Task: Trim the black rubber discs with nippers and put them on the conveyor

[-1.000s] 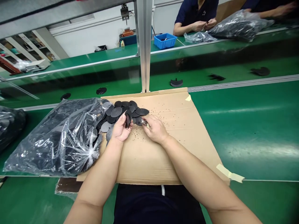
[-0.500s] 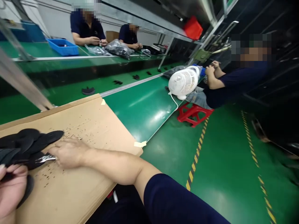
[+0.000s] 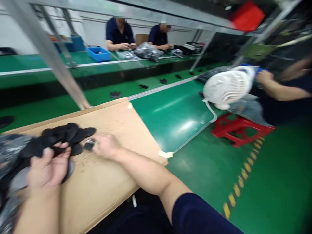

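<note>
My left hand [image 3: 50, 167], palm up with fingers curled, holds a black flat piece [image 3: 58, 150] between thumb and fingers; its full shape is hidden. Beyond it lies a pile of black rounded discs [image 3: 62, 133] on the cardboard sheet [image 3: 107, 183]. To the right, my right hand [image 3: 106, 146], blurred, is closed around small metal nippers [image 3: 89, 141], whose shiny jaws point left towards the pile. The nippers' handles are hidden in the hand. Dark crumbs [image 3: 84, 164] are scattered on the cardboard between and beyond my hands.
Clear plastic bags [image 3: 12, 152] lie at the left. A metal post [image 3: 58, 65] rises behind the cardboard. Black parts [image 3: 115, 94] line the green belt. A white fan [image 3: 227, 86] stands at right near a seated co-worker [image 3: 285, 91] and red stool [image 3: 241, 130]. Two people sit across.
The view has swung left, so everything sits further right and more of my left hand shows. The nippers' jaws are now apart from my left hand.
</note>
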Tool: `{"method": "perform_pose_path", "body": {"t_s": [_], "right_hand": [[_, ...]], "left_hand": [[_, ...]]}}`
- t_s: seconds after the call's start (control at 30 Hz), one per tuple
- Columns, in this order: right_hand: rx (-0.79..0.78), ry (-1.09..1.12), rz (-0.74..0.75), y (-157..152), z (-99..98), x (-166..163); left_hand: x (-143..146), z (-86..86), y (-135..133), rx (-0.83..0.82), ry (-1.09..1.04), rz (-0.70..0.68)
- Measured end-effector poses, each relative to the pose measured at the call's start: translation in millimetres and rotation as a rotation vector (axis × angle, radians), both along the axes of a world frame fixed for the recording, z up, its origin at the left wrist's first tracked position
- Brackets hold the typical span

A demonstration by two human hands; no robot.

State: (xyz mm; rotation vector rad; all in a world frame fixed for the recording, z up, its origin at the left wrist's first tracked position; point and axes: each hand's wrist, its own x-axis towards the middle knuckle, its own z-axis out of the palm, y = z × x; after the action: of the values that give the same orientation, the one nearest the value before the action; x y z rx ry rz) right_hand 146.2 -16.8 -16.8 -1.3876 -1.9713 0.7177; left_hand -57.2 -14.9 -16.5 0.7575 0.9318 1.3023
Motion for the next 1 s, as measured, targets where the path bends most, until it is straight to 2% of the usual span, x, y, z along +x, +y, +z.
{"method": "perform_pose_path", "body": {"t_s": [0.03, 0.07, 0.1, 0.2, 0.3, 0.4, 0.47, 0.57, 0.77, 0.87, 1.0], "right_hand": [[-0.038, 0.132, -0.033, 0, 2.2, 4], [-0.104, 0.282, -0.061, 0, 3.9, 7], [-0.192, 0.444, -0.078, 3, 5.0, 10], [-0.556, 0.896, 0.029, 9, 5.6, 12], [-0.78, 1.085, 0.082, 10, 3.3, 10], [-0.845, 1.141, 0.075, 7, 0.6, 7], [-0.797, 1.148, 0.041, 6, 0.0, 5], [-0.598, 1.066, -0.003, 5, 1.6, 3], [-0.149, 0.617, -0.014, 2, -0.4, 5], [-0.052, 0.486, -0.017, 2, -4.4, 7], [0.003, 0.5, -0.013, 0, -3.6, 5]], "left_hand": [[6, 4.9, -3, 0.056, -0.035, 0.112], [14, 8.5, -6, 0.096, -0.039, 0.164], [22, 10.4, -7, 0.104, -0.034, 0.147], [40, 8.1, -9, 0.092, -0.025, 0.113], [48, 2.8, -13, 0.09, 0.036, 0.058], [50, 0.7, -17, 0.082, 0.089, 0.021], [50, 0.8, -16, 0.066, 0.094, 0.052], [49, 2.0, -14, 0.021, 0.058, 0.097], [46, 2.0, -16, 0.023, -0.019, 0.017], [47, 0.2, -16, 0.032, -0.029, 0.013], [49, -2.5, -15, 0.023, -0.019, 0.039]]}}
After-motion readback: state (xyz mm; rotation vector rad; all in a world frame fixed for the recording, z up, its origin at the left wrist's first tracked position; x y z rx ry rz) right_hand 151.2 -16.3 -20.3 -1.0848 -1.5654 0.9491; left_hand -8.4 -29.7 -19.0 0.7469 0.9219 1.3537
